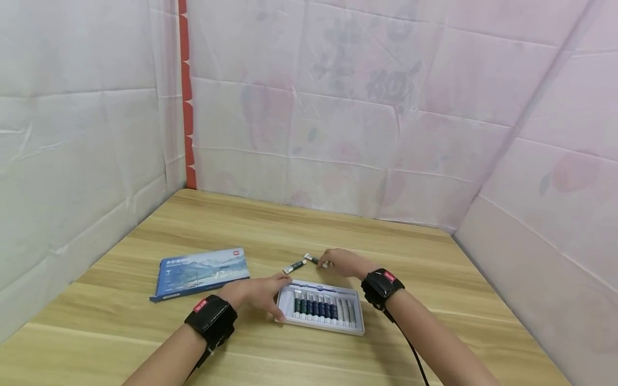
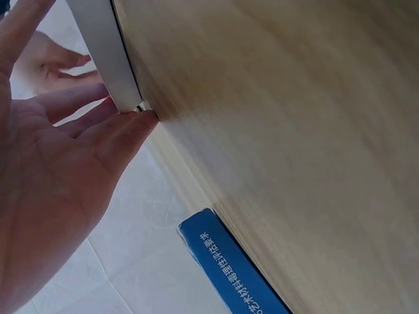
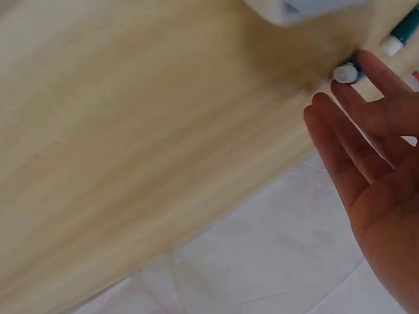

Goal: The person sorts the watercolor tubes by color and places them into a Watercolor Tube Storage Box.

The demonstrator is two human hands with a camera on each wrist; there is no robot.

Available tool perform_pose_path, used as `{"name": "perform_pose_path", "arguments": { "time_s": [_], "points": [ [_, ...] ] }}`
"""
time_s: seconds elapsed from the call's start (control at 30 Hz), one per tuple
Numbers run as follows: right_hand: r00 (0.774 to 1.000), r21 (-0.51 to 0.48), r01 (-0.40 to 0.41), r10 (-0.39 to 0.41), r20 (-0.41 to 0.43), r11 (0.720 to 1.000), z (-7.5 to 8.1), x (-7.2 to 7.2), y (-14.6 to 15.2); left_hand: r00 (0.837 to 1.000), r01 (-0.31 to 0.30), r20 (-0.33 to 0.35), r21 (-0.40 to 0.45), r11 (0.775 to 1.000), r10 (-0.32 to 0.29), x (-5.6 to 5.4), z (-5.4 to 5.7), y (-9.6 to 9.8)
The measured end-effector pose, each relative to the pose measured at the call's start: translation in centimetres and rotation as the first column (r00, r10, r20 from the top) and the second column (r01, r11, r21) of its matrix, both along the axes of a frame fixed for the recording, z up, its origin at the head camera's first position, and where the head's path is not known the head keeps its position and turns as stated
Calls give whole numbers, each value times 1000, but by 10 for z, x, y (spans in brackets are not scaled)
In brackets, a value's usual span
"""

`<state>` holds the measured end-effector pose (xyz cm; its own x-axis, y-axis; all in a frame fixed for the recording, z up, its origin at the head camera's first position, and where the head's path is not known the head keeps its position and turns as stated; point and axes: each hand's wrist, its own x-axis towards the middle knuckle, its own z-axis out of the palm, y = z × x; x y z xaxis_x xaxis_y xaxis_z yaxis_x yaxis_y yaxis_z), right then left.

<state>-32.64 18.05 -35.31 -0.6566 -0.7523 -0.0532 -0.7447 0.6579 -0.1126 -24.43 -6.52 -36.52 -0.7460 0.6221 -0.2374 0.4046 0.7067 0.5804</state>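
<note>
A white tray (image 1: 321, 328) lies on the table with a row of paint tubes (image 1: 316, 308) in it, green to blue with white caps, then grey ones. My left hand (image 1: 256, 295) holds the tray's left end, thumb at the front corner and fingers toward the back one. In the left wrist view, fingertips touch the tray's edge (image 2: 108, 52). Behind the tray, my right hand (image 1: 344, 262) pinches a dark paint tube (image 1: 313, 259) near its white cap (image 3: 345, 73), between thumb and fingertip. A second loose tube, green-labelled (image 1: 295, 266), lies just left of it.
To the left of the tray lies a blue cardboard box (image 1: 203, 272) with a mountain picture. Cloth sheets (image 1: 338, 134) surround the wooden table (image 1: 410, 343) at the back and sides. A black cable (image 1: 410, 346) runs from the right wrist strap.
</note>
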Motion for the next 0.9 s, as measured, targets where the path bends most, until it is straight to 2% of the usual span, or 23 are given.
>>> {"name": "perform_pose_path", "arguments": {
  "time_s": [0.3,0.4,0.57,0.63,0.8,0.9],
  "points": [
    [998,-98,-68,69,0,993,-4,15,17,1000,-4,-19,-13,1000,3,-1,2,-1],
    [995,-98,-82,76,-63,992,-6,12,18,1000,0,-25,-14,1000,0,0,2,-2],
    [982,-43,-107,99,-162,993,-14,1,19,1000,-7,-7,2,1000,7,2,1,-2],
    [984,-34,-89,82,-155,995,-15,-1,19,1000,-10,0,11,1000,10,3,0,-2],
    [996,-41,13,-17,-88,999,-16,2,22,1000,-10,2,14,1000,10,4,-1,-1],
    [997,-42,32,-34,-71,999,-15,6,24,1000,-14,-1,7,1000,14,3,-1,0]
  ]
}}
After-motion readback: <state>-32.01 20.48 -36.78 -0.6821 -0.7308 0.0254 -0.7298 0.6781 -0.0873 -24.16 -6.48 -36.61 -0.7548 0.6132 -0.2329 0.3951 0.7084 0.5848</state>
